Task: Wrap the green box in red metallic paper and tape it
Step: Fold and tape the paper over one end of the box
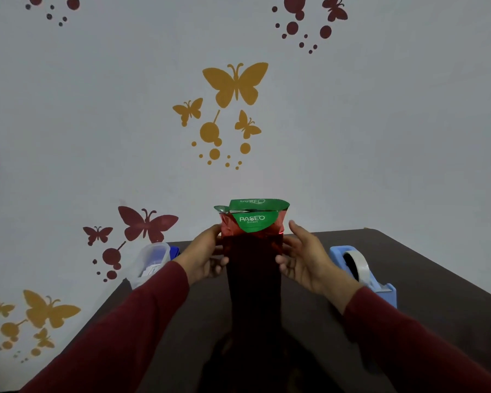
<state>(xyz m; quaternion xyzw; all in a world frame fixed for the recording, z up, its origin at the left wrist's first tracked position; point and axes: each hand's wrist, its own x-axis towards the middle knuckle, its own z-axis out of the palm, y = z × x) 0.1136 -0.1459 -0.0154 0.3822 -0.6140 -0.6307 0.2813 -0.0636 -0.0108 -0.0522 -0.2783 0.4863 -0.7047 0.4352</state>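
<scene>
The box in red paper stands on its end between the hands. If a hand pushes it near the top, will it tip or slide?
Standing tall and narrow, the green box probably tips rather than slides. The red metallic paper looks glossy, so fingers may slip. The left hand and right hand flank it, which should steady it.

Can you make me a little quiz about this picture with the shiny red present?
1. True or false: the green box is fully covered by the red metallic paper.
2. Which hand is nearer the blue tape dispenser: A) left hand or B) right hand?
3. Fill in: the wall behind the table is decorated with yellow and dark red ____.

Key:
1. False: the box's green top end shows above the paper.
2. B, the right hand.
3. Butterflies.
</scene>
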